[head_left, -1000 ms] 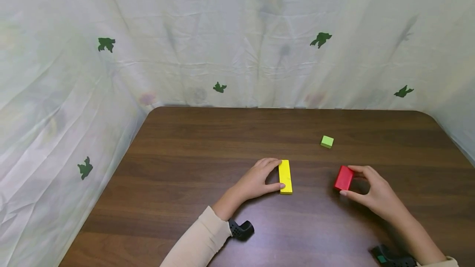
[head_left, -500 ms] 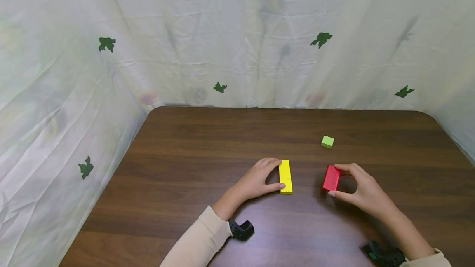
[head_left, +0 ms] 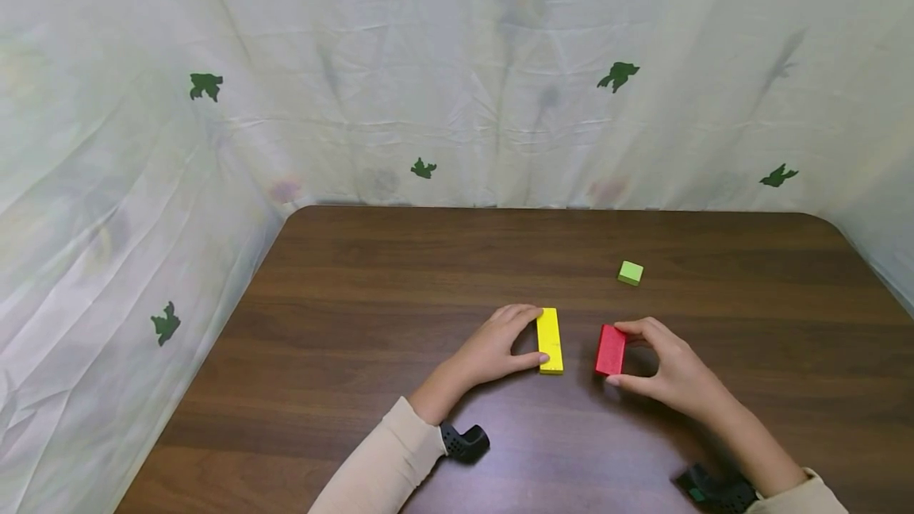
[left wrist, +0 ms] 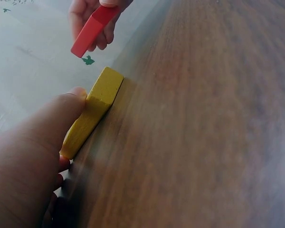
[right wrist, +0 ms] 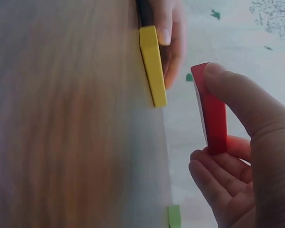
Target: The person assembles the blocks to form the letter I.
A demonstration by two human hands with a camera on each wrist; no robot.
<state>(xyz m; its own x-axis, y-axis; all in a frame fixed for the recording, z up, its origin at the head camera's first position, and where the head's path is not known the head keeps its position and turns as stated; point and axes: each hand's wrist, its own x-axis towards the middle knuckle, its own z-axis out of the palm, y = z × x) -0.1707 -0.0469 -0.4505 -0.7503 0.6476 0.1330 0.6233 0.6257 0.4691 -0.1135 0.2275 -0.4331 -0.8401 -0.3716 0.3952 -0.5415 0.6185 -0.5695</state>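
A long yellow block lies flat on the wooden table, and my left hand grips it from the left by its two ends, thumb at the near end. To its right, my right hand pinches a red block between thumb and fingers. In the right wrist view the red block is held up off the table, apart from the yellow block. From the left wrist view, the yellow block touches the tabletop.
A small light green block lies farther back on the brown table. Behind and to the left hangs a pale cloth with green leaf shapes. Black wrist devices sit on both wrists.
My right hand has carried the red block leftward, closer to the yellow block. The left hand and the yellow and green blocks have stayed in place.
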